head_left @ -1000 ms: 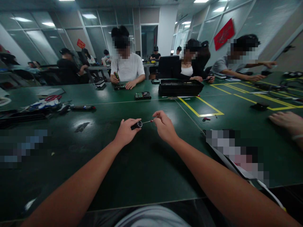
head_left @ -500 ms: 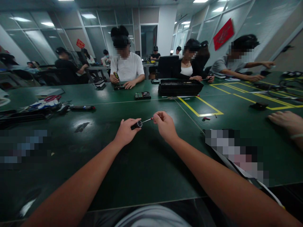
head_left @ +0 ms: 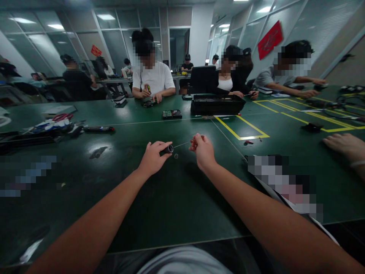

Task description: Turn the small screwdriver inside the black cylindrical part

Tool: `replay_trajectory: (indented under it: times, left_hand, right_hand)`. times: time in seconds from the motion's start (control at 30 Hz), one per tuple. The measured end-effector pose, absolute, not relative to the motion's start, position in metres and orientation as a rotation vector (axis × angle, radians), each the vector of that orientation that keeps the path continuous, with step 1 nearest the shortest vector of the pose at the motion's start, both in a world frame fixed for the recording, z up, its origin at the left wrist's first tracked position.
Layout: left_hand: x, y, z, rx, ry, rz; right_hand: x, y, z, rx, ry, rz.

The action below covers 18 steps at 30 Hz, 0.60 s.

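Observation:
My left hand (head_left: 153, 158) is closed around a short black cylinder (head_left: 168, 149), whose round rimmed end faces right. Pinched in my right hand (head_left: 203, 151) is a thin screwdriver (head_left: 182, 144) with a slim metal shaft; the fingers cover most of its handle. The shaft's tip points left at the cylinder's round end, close to the rim. Whether it touches the rim I cannot tell. Just below the cylinder's end is a small clear round piece (head_left: 176, 156), apart from both hands.
Across the green table (head_left: 159, 205) stand a circuit-board device (head_left: 172, 114) and a long black box (head_left: 217, 105). A black pen-shaped tool (head_left: 99, 129) and a tool pile (head_left: 61, 123) lie left. Another person's hand (head_left: 343, 147) rests at right. Co-workers sit opposite.
My right hand has drawn the screwdriver slightly to the right, away from the cylinder. The small clear round piece now shows below the cylinder's end, which looks darker inside.

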State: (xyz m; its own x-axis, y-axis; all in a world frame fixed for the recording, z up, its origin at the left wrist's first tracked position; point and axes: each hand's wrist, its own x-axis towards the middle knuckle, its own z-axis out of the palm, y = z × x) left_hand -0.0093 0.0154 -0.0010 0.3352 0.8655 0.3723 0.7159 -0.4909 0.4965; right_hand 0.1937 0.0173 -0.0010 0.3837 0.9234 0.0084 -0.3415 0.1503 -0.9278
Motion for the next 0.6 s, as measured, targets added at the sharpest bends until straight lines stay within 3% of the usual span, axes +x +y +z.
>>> replay_trajectory:
  times: [0.4,0.6]
  left_hand:
    - [-0.0055,0.0119,0.0038,2.199,1.418,1.097]
    - [-0.0032,0.007,0.0034,2.258,1.418,0.868]
  right_hand:
    - [0.1953,0.0153,-0.0024,-1.085,-0.916,0.885]
    - [0.1949,0.015,-0.0019,-1.068,-0.924,0.882]
